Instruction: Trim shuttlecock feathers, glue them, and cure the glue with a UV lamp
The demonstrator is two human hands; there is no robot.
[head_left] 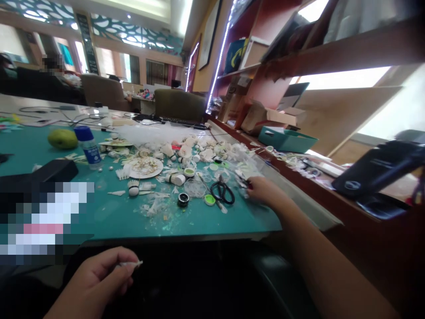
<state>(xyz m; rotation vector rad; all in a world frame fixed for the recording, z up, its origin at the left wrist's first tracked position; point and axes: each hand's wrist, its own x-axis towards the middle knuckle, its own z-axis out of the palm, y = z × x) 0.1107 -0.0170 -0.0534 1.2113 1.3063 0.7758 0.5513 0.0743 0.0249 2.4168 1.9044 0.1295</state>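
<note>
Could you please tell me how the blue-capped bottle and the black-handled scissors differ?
The bottle stands upright, while the scissors lie flat. The bottle is mostly blue; the scissors' looped handles are black. The scissors are close to the right hand, whereas the bottle is farther from it. Both are on the green tabletop.

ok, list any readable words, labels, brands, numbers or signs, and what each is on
Nothing reads with certainty.
Blue-capped bottle: white print on blue label, too small.
Dark pillar: pale lettering down its face, too blurred.
Black object at right: pale oval logo, too blurred.
Dark blue item on the shelf: yellow mark, illegible.
</note>
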